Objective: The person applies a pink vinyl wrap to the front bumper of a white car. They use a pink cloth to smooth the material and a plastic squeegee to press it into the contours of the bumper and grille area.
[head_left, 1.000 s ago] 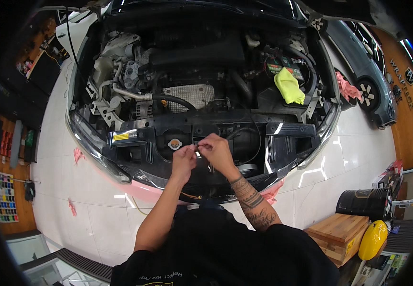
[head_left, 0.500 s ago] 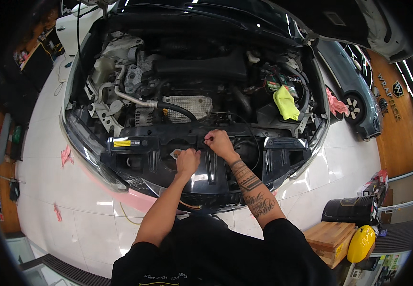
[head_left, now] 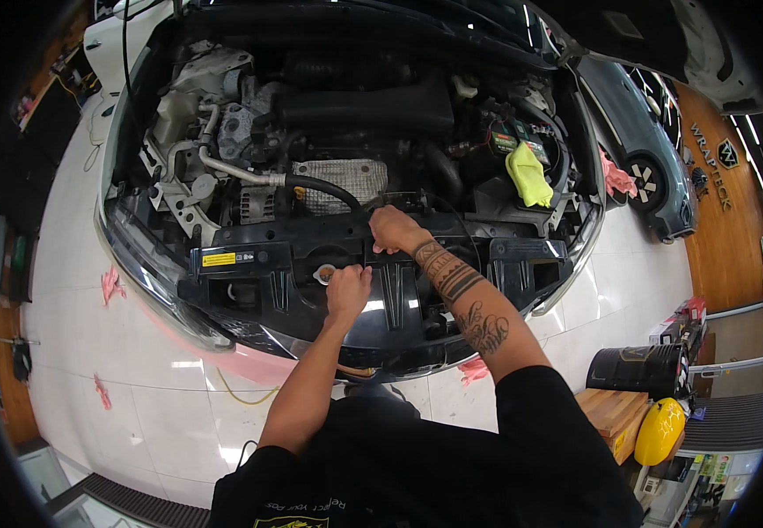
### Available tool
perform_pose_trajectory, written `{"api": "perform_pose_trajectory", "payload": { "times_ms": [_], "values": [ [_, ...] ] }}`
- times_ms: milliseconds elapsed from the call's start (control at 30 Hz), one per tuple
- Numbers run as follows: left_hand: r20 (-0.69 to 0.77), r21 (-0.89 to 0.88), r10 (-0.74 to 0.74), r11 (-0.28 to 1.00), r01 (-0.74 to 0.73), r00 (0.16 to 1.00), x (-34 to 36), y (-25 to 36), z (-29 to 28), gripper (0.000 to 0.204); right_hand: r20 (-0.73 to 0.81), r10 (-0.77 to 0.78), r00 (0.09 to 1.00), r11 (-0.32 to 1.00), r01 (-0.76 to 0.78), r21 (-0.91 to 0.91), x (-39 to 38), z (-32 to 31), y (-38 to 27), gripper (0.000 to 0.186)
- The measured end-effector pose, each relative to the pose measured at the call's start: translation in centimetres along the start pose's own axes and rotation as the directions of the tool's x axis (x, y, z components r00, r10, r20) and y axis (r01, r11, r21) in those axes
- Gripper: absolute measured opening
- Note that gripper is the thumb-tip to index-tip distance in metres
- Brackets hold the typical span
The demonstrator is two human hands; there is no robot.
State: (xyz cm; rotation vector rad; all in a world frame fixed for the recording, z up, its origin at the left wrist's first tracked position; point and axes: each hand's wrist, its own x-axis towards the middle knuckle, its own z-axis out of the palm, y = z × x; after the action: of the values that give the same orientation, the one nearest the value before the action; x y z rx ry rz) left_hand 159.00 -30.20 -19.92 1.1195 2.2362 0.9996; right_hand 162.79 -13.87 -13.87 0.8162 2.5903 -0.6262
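I stand at an open engine bay, over a black plastic front panel (head_left: 399, 306). My left hand (head_left: 349, 290), fingers curled closed, rests just right of the metal radiator cap (head_left: 325, 274); whatever it grips is hidden. Farther forward, my right hand (head_left: 390, 232) is bent down at the panel's rear edge, fingers closed on something I cannot make out, near a black hose (head_left: 333, 191) and a silver shield (head_left: 351, 174).
A yellow-green cloth (head_left: 529, 176) lies at the bay's right, by the battery. Overhead is the raised hood (head_left: 663, 40). Another car (head_left: 619, 114) stands right, with a wooden box (head_left: 610, 414), black drum (head_left: 637, 371) and yellow object (head_left: 659, 433) below it. Pink cloths (head_left: 110, 282) lie left.
My right hand has moved forward, away from my left hand, to the rear edge of the front panel. My left hand stays near the cap, slightly lower than it was beside the right.
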Motion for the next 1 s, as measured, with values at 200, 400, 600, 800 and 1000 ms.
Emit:
{"api": "perform_pose_trajectory", "payload": {
  "times_ms": [200, 400, 600, 800, 1000],
  "values": [
    [0.009, -0.057, 0.015, 0.998, -0.015, 1.0, 0.2, -0.8, 0.5, 0.03, -0.457, -0.256, 0.852, 0.956, 0.152, -0.252, -2.8, 3.6, -1.1, 0.008],
    [-0.047, -0.125, 0.037, 0.991, -0.043, 0.998, 0.2, -0.8, 0.6, 0.031, -0.432, -0.212, 0.877, 0.971, 0.139, -0.195, -4.0, 4.4, -0.7, 0.008],
    [-0.039, -0.116, 0.028, 0.993, -0.032, 0.999, 0.2, -0.7, 0.4, 0.03, -0.392, -0.311, 0.866, 0.95, 0.274, -0.149, -3.5, 3.1, 0.9, 0.007],
    [-0.045, -0.127, 0.022, 0.992, -0.027, 0.999, 0.3, -0.7, 0.3, 0.03, -0.308, -0.35, 0.885, 0.92, 0.263, -0.29, -3.8, 3.5, -0.2, 0.008],
    [-0.031, -0.132, 0.001, 0.991, -0.005, 1.0, 0.3, -0.5, 0.3, 0.029, -0.421, -0.156, 0.894, 0.985, 0.174, 0.004, -3.1, 4.2, 0.7, 0.007]
  ]
}}
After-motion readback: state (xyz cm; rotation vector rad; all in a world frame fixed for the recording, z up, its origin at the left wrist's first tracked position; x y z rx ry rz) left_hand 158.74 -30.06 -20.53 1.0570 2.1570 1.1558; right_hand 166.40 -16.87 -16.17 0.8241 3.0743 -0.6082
